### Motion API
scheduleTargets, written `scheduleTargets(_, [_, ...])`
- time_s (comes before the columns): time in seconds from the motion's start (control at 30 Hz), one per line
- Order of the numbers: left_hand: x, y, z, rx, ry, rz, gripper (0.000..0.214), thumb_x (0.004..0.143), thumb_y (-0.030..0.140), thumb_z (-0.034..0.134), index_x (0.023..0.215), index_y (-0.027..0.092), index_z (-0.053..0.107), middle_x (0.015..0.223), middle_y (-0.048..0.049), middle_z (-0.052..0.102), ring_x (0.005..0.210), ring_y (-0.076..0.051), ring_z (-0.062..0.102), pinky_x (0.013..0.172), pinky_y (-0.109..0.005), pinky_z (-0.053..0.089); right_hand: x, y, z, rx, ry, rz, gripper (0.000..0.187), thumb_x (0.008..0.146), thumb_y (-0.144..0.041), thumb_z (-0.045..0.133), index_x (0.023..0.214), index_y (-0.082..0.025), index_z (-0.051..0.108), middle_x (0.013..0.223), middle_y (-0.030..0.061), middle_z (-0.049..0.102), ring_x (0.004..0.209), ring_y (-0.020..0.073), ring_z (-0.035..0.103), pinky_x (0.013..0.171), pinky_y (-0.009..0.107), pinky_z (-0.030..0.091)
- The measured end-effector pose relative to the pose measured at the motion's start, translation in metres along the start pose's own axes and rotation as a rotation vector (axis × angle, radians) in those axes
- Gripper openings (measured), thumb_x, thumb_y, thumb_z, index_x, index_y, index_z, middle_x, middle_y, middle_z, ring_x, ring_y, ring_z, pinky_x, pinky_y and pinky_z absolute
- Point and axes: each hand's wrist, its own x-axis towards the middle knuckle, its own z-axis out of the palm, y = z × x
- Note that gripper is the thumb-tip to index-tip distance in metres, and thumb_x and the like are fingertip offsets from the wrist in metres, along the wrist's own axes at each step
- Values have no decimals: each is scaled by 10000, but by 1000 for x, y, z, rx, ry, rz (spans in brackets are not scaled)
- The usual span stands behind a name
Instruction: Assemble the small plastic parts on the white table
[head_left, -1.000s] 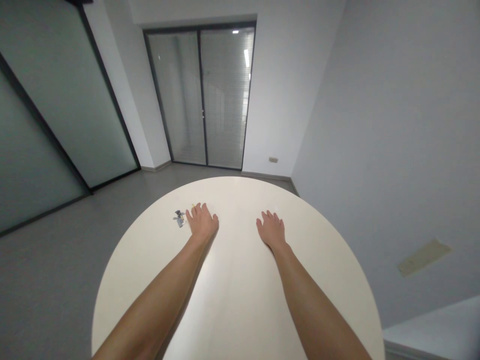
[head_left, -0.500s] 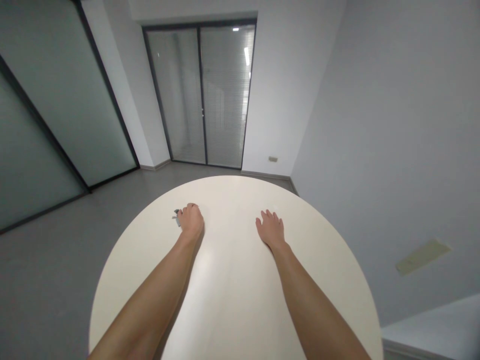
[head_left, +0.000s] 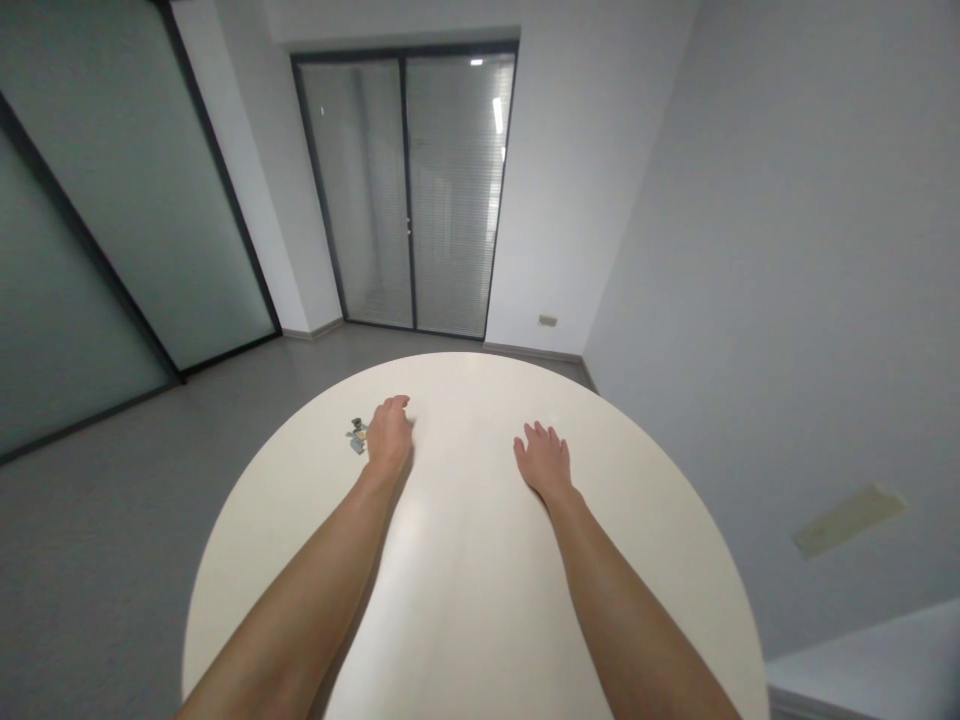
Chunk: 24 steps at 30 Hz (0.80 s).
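Observation:
A bunch of what look like keys point(head_left: 357, 437), small grey metallic pieces with a dark bit at the top, lies on the far left of the round cream table point(head_left: 465, 580). My left hand point(head_left: 389, 433) is just to the right of it, back of the hand up, fingers loosely bent and apart, with nothing visible in them. Its palm side is hidden. Across from it, my right hand point(head_left: 544, 458) rests palm down on the tabletop with its fingers spread, holding nothing.
Beyond the table stands a dark-framed glass door point(head_left: 405, 190) with blinds. Frosted glass panels point(head_left: 150, 180) line the left side. A plain wall point(head_left: 787, 250) runs along the right, with a yellowish rectangular plate point(head_left: 850, 520) low on it.
My left hand has come off the keys and shifted slightly right, so more of them shows. My right hand stays in place.

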Motion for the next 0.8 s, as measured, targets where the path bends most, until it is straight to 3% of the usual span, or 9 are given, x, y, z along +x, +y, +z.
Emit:
scheduleTargets(0.17, [-14,25,11,-185,-148,108,254,893,189,508,1115,180,630,1063,-95,706,982,-211,643,871,-324,473,0,-1,1,2,-3,-4,528,991,-387,342,1458,-154,426,1555,117,344,1435,329,261,1150,539,199])
scheduleTargets(0.33, [-29,51,14,-426,-376,330,304,881,193,564,1179,231,605,1042,-48,738,942,-175,681,840,-288,515,1,-2,0,24,18,6,502,988,-379,384,1440,-170,451,1544,109,368,1430,321,278,1151,532,199])
scheduleTargets(0.43, [-35,60,14,-512,-450,467,312,892,176,527,1186,241,610,1063,-35,742,982,-177,678,880,-303,519,-2,-8,-2,84,35,-126,443,972,-373,443,1349,-168,552,1470,108,475,1381,277,371,1147,464,242])
scheduleTargets(0.53, [-38,63,13,-581,-437,532,362,874,124,498,1201,231,610,1132,-43,715,1025,-178,658,937,-320,506,-7,-19,-5,220,44,-416,362,951,-350,496,1254,-198,624,1359,77,586,1289,212,481,1124,356,300])
scheduleTargets(0.6, [-38,63,12,-628,-406,547,374,854,99,494,1190,210,614,1166,-57,691,1044,-178,643,959,-326,498,-11,-26,-8,296,35,-529,323,929,-290,523,1220,-203,635,1271,71,640,1205,196,545,1081,330,349])
scheduleTargets(0.67, [-37,63,11,-646,-396,546,377,842,89,500,1188,194,609,1170,-68,677,1048,-180,634,963,-332,499,-14,-31,-12,352,25,-571,281,912,-293,554,1154,-193,655,1213,72,665,1150,201,575,1047,322,379])
scheduleTargets(0.8, [-36,60,13,-602,-386,496,386,847,126,538,1222,204,584,1195,-75,654,1044,-181,628,951,-339,505,-17,-34,-21,417,-15,-476,230,946,-334,523,1055,-213,687,1120,53,701,1063,195,616,968,301,424])
